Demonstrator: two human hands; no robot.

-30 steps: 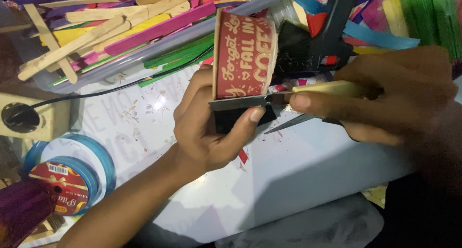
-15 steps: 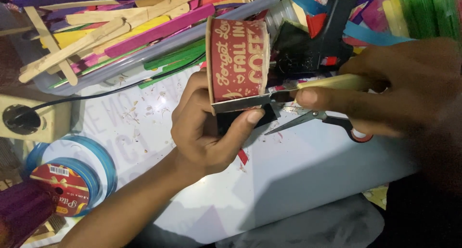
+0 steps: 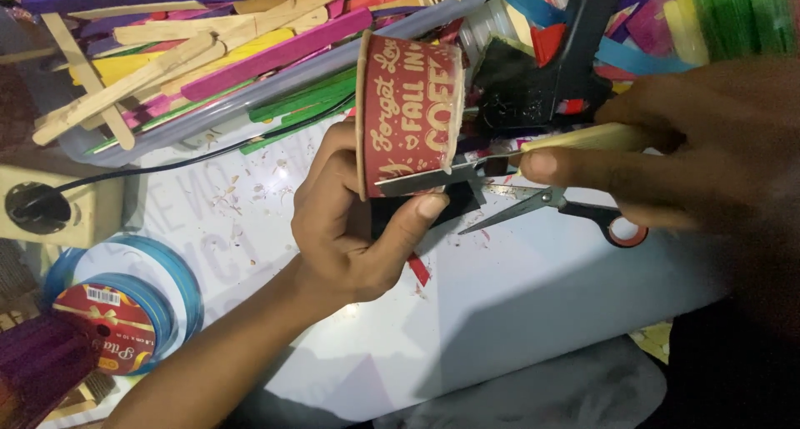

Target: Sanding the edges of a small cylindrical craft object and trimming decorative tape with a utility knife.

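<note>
Head view showed the left hand point(image 3: 350, 229) clasping a light, crushable red paper cup point(image 3: 408, 117); the right hand point(image 3: 683, 137) gripped a yellow-handled blade point(image 3: 575, 139) against the cup's side.

Paper cup point(image 3: 412, 112): red, pale lettering printed, tan rim. Knife handle point(image 3: 583, 137): cream. Scissors point(image 3: 567, 208): black handles, red-lined loop. Craft sticks point(image 3: 192, 46): plain wood mixed with purple, pink, yellow, green. Ribbon spool point(image 3: 125, 304): blue, red label.

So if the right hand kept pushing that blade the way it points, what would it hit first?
The blade in the right hand points left and already lies against the red cup, so it would meet the cup wall first, with the left hand's thumb close below, though depth is unclear.
</note>
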